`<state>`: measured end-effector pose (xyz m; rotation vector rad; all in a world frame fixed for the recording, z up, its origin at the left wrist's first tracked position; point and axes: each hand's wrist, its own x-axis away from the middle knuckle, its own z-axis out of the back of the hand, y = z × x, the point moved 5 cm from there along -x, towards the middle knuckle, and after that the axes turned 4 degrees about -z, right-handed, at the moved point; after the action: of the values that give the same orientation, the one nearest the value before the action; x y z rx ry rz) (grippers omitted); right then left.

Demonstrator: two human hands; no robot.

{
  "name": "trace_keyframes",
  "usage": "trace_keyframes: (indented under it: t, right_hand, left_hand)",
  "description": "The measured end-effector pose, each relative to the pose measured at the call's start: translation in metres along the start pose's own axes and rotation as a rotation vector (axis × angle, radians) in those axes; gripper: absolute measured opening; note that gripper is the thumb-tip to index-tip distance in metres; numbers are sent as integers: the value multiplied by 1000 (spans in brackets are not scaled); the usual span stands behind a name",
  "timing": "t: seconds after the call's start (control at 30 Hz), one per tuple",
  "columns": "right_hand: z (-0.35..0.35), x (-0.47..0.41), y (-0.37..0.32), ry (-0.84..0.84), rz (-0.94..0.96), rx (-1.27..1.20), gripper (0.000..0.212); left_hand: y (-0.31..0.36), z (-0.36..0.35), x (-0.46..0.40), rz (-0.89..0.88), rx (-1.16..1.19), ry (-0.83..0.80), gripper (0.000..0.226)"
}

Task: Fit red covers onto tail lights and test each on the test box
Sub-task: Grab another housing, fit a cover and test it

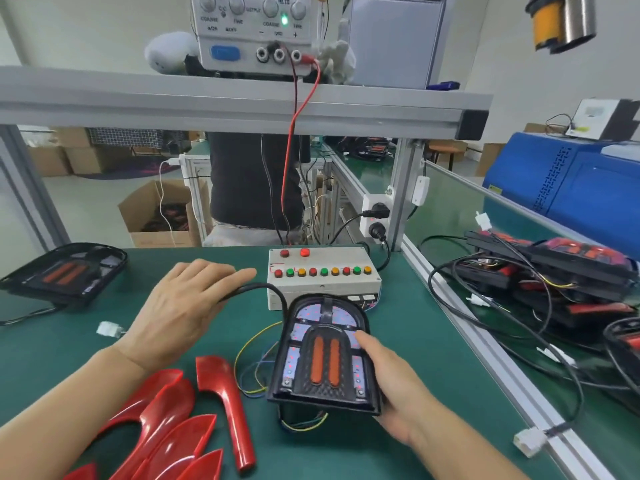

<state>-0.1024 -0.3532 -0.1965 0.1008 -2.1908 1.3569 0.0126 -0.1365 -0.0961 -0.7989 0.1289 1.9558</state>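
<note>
Leftmost, at the lower left of the frame, we see red covers [166,427] lying loose on the green table [433,375]. Above them our left hand [183,306] is spread flat, fingers straight, with a black cable [256,289] running out from under its fingertips; we cannot tell if it presses the cable. At centre, the test box [322,278] sits just behind the uncovered tail light [323,355]. Our right hand [391,386] grips that light's right edge, thumb on its face, fingers curled beneath.
</note>
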Motion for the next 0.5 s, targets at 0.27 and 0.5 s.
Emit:
trace_keyframes:
  t: [0.27,0.5]
  right_hand:
    - [47,5,-19,95,73,101,39]
    - [56,-8,-36,159,71,568,26]
  left_hand:
    - [-21,-22,24,77,-88,-284,59]
    - [-30,-43,41,308,-109,-524,69]
